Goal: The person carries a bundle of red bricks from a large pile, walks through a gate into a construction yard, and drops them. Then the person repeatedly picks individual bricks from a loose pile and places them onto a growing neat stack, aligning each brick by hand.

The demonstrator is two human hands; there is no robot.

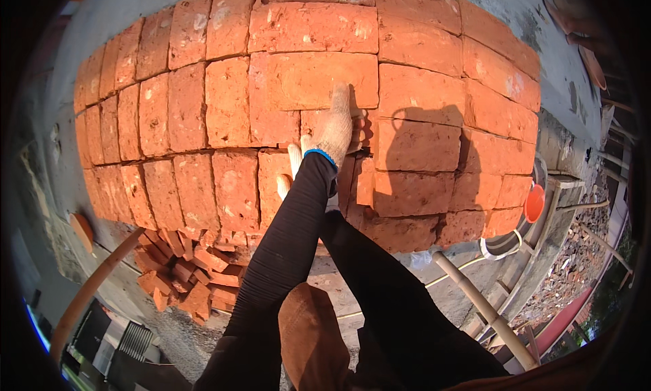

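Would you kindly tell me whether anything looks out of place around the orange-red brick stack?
Yes: the jumbled heap of orange-red bricks at lower left lies loose at mixed angles, which looks odd beside the neatly laid rows of the brick stack.

That broad brick stack [186,113] has a brick [305,79] lying crosswise on top. Grey ground [182,340] carries a jumbled brick heap [193,274] alongside.

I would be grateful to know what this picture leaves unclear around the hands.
In the head view:
Right hand: mostly hidden by the left forearm; its grip is unclear.
Left hand: palm hidden by the back of the hand.
Bricks below: partly covered by the same forearm.
Rubble at right: pieces too small to tell apart.
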